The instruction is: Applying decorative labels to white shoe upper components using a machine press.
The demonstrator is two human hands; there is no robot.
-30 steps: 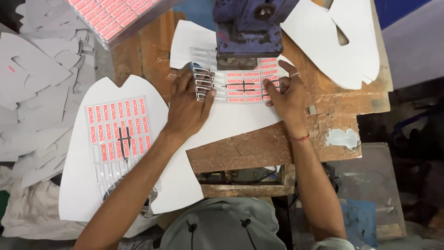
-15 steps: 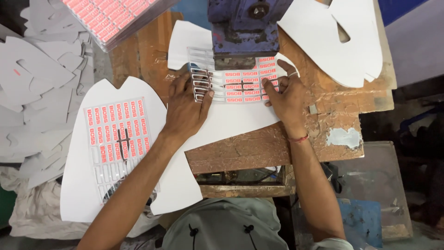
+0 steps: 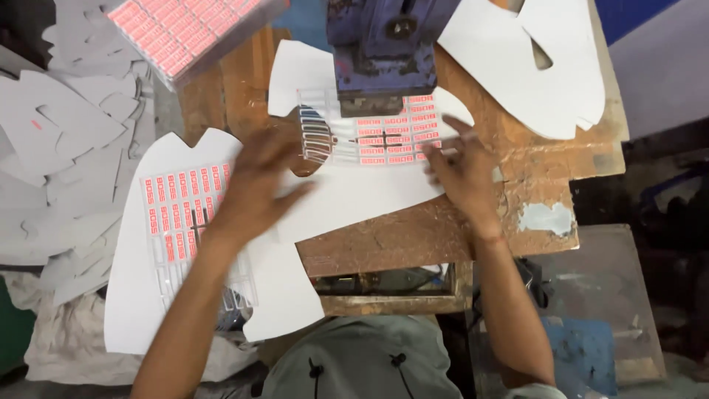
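Two bare hands work over a worn wooden bench (image 3: 413, 236). Left hand (image 3: 255, 185) blurred, fingers loosely spread, hovering above a white shaped card sheet (image 3: 354, 196). Right hand (image 3: 461, 174) lies flat, fingers (image 3: 443, 144) spread, tips pressing the clear film strip of small red labels (image 3: 391, 133). Strip lies just beyond the fingertips, beneath the blue metal press head (image 3: 384, 44). Second label sheet (image 3: 181, 210) sits left of the left fingers.

The left hand (image 3: 255, 185) hovers blurred, fingers spread (palm down), pointing toward one o'clock; the right hand (image 3: 461, 170) lies flat, fingers toward eleven o'clock.
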